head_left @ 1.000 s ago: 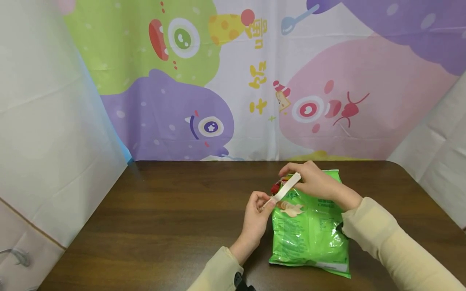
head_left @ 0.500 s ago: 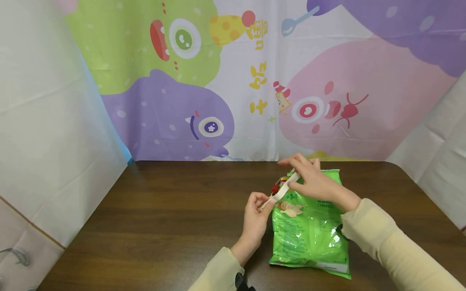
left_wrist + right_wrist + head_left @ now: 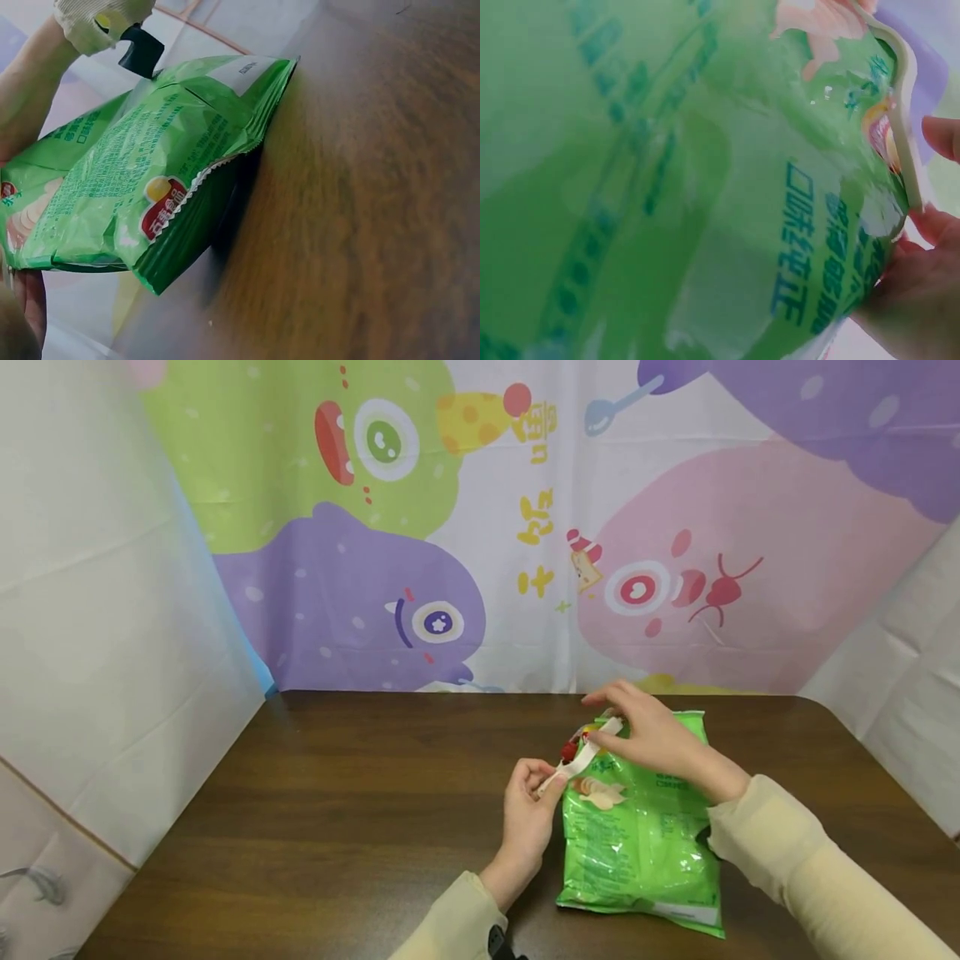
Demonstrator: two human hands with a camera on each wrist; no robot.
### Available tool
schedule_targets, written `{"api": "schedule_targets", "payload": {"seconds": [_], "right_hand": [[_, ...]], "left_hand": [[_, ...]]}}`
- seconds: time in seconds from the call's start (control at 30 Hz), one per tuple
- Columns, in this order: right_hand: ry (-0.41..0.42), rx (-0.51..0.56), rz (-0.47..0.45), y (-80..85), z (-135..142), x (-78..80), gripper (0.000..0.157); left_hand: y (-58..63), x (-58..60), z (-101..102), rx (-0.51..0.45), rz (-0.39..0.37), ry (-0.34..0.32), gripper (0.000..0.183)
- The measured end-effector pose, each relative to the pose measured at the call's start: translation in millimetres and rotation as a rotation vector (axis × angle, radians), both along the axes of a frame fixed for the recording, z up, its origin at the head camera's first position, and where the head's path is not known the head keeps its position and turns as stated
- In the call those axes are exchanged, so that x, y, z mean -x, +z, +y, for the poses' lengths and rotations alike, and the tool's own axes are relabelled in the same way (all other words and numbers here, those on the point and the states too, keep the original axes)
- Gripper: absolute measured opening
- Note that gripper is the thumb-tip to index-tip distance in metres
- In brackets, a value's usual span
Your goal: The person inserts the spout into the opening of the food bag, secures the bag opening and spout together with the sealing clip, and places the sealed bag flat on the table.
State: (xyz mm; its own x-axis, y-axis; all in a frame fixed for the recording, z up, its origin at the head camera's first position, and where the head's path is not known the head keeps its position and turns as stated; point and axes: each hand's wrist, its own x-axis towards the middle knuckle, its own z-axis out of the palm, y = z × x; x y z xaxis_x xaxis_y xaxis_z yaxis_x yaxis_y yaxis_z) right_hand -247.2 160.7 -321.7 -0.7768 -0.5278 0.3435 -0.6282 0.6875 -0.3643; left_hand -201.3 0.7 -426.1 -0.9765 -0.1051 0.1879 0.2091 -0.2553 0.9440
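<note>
A green printed snack bag [image 3: 637,852] lies on the table. A long white bag clip [image 3: 585,760] runs slantwise across its upper left corner. My left hand [image 3: 528,818] pinches the clip's lower end between thumb and fingers. At the upper end, my right hand [image 3: 656,735] has its thumb over the clip and its forefinger raised, with a gap between them. The right wrist view shows the clip [image 3: 907,105] bowed along the bag's edge, with fingertips [image 3: 930,217] at its end. In the left wrist view, the bag's crimped end [image 3: 195,187] faces the camera.
Under the bag is a dark brown wooden table [image 3: 337,827]. A cartoon-printed curtain [image 3: 517,635] hangs behind it, and white sheets [image 3: 112,610] hang at the sides. A small red item [image 3: 570,750] shows at the bag's upper left edge.
My right hand's thumb has come over the clip from beside it, and the fingers have shifted and spread around its upper end. The left hand keeps its pinch in about the same place.
</note>
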Motion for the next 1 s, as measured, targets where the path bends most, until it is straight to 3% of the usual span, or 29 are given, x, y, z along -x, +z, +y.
{"api": "schedule_targets", "payload": {"seconds": [0.1,0.3,0.37,0.47,0.67,0.87,1.0], "right_hand": [[-0.040,-0.011,-0.042,1.8,2,-3.0,0.040],[-0.202,-0.230,-0.007,4.7,-1,-8.4,0.054],[-0.225,-0.256,-0.020,5.0,-1,-8.6,0.061],[-0.228,-0.214,-0.094,5.3,3,-8.0,0.065],[-0.182,-0.065,-0.261,3.9,13,-2.9,0.055],[-0.085,0.066,-0.346,0.0,17,2.5,0.045],[-0.067,0.117,-0.361,-3.8,18,4.2,0.042]], "left_hand": [[0.6,-2.4,2,-0.009,0.004,0.000,0.017],[15.0,-14.7,3,0.057,0.030,0.018,0.014],[16.2,-15.7,3,0.068,0.037,0.023,0.014],[10.7,-12.3,4,0.047,0.039,0.024,0.015],[-1.2,-4.8,4,-0.005,0.039,0.041,0.018],[-3.3,-3.8,5,-0.034,0.031,0.034,0.021],[-3.4,-3.5,5,-0.056,0.003,0.017,0.021]]}}
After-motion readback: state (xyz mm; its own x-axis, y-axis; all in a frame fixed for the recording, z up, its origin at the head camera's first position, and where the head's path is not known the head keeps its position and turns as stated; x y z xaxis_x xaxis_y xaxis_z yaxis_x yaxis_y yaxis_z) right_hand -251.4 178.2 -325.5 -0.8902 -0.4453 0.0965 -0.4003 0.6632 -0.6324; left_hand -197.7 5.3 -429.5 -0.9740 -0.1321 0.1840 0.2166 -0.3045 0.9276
